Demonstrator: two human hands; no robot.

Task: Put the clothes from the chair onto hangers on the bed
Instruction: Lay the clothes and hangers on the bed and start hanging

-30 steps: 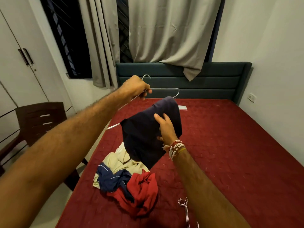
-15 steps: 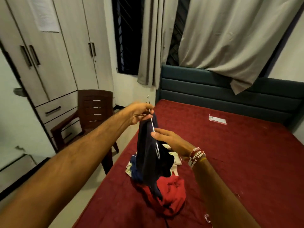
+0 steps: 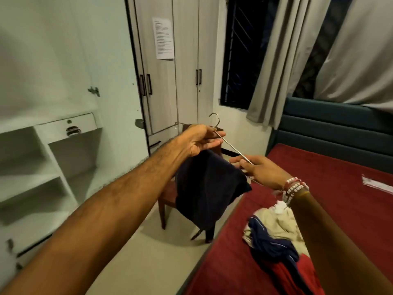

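Note:
A dark navy garment [image 3: 209,188] hangs from a thin metal hanger [image 3: 230,146] held in the air beside the bed [image 3: 331,171]. My left hand [image 3: 201,140] grips the hanger just under its hook. My right hand [image 3: 260,170], with bead bracelets at the wrist, pinches the hanger's sloping wire at its lower end. A pile of cream, navy and red clothes [image 3: 278,237] lies on the red bedcover near the bed's left edge. The brown chair [image 3: 168,196] stands behind the garment, mostly hidden by it.
Wardrobe doors [image 3: 168,67] with a paper sheet stand behind the chair. White open shelves [image 3: 32,177] and a drawer are at the left. A barred window with grey curtains [image 3: 274,60] is at the back. A white packet [image 3: 377,185] lies on the bed at the right.
The view has swung left from the bed toward the chair and wardrobe. The hanger with the navy garment moved off the bed's edge, and my right hand shifted from the cloth to the hanger wire.

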